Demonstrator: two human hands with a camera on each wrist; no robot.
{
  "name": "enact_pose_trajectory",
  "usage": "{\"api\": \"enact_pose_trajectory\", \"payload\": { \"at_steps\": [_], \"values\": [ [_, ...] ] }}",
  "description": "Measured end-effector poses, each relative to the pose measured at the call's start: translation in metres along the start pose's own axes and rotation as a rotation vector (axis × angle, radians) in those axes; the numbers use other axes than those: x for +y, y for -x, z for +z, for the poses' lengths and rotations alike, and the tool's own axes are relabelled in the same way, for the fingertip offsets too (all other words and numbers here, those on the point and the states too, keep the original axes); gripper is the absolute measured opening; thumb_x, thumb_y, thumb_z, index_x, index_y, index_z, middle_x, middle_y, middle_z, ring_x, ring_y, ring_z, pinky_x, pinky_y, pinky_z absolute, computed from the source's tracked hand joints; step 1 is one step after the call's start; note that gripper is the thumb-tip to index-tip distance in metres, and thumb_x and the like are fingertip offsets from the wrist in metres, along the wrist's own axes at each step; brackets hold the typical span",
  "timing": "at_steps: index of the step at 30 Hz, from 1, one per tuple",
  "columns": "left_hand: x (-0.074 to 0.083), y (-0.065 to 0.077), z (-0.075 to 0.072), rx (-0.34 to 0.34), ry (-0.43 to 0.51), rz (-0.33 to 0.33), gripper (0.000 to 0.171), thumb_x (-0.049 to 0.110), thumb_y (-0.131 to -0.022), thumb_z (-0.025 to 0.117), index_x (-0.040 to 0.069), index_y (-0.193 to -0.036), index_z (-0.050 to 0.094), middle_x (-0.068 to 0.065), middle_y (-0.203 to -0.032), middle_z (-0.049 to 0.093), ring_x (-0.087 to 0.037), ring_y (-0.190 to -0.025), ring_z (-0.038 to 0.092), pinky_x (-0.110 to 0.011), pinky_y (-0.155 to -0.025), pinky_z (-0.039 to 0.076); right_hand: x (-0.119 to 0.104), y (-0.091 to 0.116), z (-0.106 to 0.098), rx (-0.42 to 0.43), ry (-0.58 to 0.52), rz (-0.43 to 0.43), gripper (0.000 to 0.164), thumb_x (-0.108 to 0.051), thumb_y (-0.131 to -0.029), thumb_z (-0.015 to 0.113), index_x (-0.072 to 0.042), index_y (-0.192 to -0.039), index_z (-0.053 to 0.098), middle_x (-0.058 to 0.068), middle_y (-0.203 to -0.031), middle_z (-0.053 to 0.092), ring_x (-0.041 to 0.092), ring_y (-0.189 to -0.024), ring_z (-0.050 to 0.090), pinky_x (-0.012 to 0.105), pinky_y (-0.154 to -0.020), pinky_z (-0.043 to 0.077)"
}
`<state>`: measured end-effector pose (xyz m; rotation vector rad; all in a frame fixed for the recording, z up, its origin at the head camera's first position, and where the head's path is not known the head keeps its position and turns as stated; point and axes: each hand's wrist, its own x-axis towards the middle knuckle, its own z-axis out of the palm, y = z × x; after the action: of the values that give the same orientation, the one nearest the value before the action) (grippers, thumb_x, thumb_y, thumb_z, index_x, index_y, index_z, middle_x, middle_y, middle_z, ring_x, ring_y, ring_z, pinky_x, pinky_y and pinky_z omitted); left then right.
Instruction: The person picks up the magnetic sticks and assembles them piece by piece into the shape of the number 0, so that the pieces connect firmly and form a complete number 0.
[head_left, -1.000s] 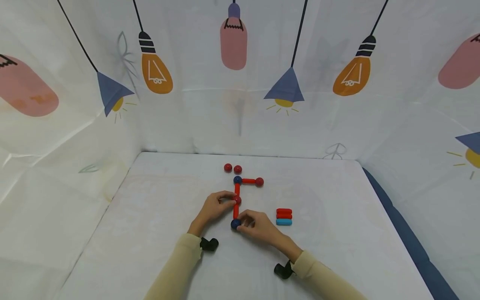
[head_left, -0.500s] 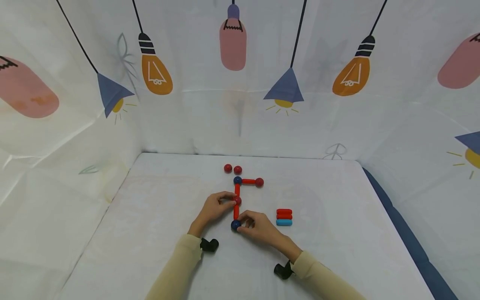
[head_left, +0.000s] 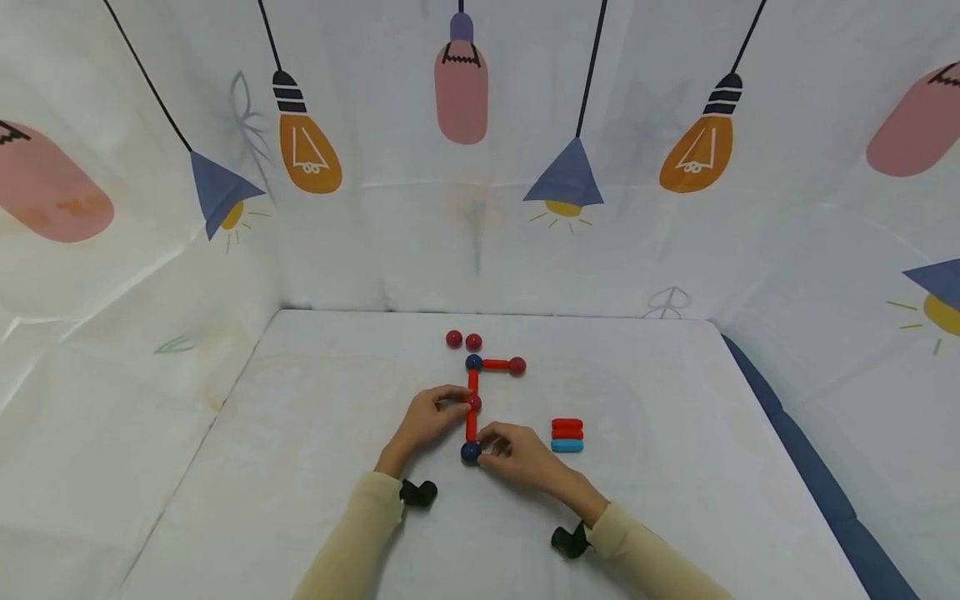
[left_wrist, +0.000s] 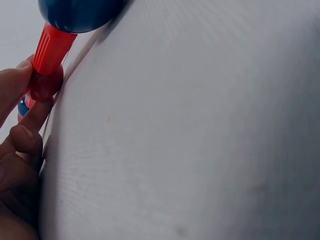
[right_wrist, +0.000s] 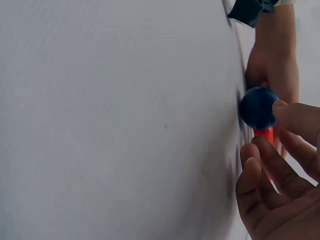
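In the head view, red rods and balls form a connected shape on the white table. My left hand point(head_left: 433, 417) pinches the middle red ball point(head_left: 474, 403) between thumb and a finger. Below it, a red rod point(head_left: 471, 426) leads to a dark blue ball point(head_left: 471, 452). My right hand point(head_left: 521, 454) has its thumb against that blue ball point(right_wrist: 258, 108), with the index finger beside the rod joint; its other fingers are loosely curled. Farther up, another rod point(head_left: 473, 382) joins a second blue ball point(head_left: 474, 362), from which a rod point(head_left: 496, 364) runs right to a red ball point(head_left: 517, 366).
Two loose red balls, a left one point(head_left: 453, 338) and a right one point(head_left: 473, 342), lie behind the shape. To its right are two red rods point(head_left: 567, 429) and a light blue rod point(head_left: 567, 446), side by side. A white lamp-patterned sheet point(head_left: 405, 233) surrounds the table point(head_left: 315, 450).
The head view has shifted very slightly. Both hands keep nearly the same places on the shape, and the loose pieces have not moved.
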<state>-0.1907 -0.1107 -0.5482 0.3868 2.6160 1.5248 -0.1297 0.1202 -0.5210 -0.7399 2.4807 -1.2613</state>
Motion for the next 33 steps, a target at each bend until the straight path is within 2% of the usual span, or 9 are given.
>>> {"api": "enact_pose_trajectory", "payload": {
  "at_steps": [5,9,16,25,33],
  "values": [
    [-0.001,0.001,0.003,-0.015,0.017,-0.030,0.026,0.031,-0.095,0.074,0.023,-0.120,0.076,0.005,-0.119,0.075,-0.021,-0.121,0.063,-0.048,-0.104,0.050,0.000,0.019,-0.019,0.036,0.025,0.013,0.027,-0.021,-0.095,0.075,-0.010,-0.120,0.070,-0.006,-0.098,0.071,0.007,-0.088,0.064,0.022,-0.082,0.056],
    [0.000,0.002,0.003,-0.025,0.018,-0.037,0.027,0.032,-0.095,0.074,0.023,-0.121,0.075,0.005,-0.120,0.075,-0.022,-0.122,0.063,-0.049,-0.105,0.049,0.005,0.038,-0.039,0.100,0.060,0.034,0.027,-0.019,-0.094,0.076,-0.009,-0.118,0.070,-0.010,-0.091,0.068,0.004,-0.085,0.062,0.021,-0.078,0.056],
    [0.001,0.002,-0.001,-0.016,0.011,-0.027,0.027,0.032,-0.096,0.074,0.022,-0.121,0.075,0.005,-0.121,0.074,-0.022,-0.123,0.062,-0.048,-0.104,0.049,0.018,0.064,-0.063,0.246,0.129,0.007,0.022,-0.013,-0.091,0.078,-0.006,-0.111,0.071,-0.001,-0.096,0.072,0.004,-0.084,0.062,0.022,-0.071,0.055],
    [-0.001,0.000,-0.002,-0.022,0.014,-0.029,0.027,0.033,-0.096,0.073,0.024,-0.122,0.075,0.006,-0.122,0.074,-0.021,-0.123,0.062,-0.046,-0.102,0.049,0.031,0.082,-0.073,0.303,0.149,0.119,0.021,-0.013,-0.090,0.080,-0.010,-0.108,0.071,0.000,-0.103,0.073,0.020,-0.090,0.065,0.023,-0.072,0.052],
    [-0.001,0.001,-0.001,-0.018,0.017,-0.032,0.028,0.033,-0.096,0.073,0.024,-0.122,0.075,0.006,-0.122,0.074,-0.021,-0.123,0.062,-0.047,-0.103,0.049,0.038,0.088,-0.072,0.346,0.184,0.076,0.023,-0.003,-0.086,0.080,-0.005,-0.107,0.070,0.006,-0.103,0.072,0.014,-0.084,0.066,0.030,-0.075,0.058]
  ]
}}
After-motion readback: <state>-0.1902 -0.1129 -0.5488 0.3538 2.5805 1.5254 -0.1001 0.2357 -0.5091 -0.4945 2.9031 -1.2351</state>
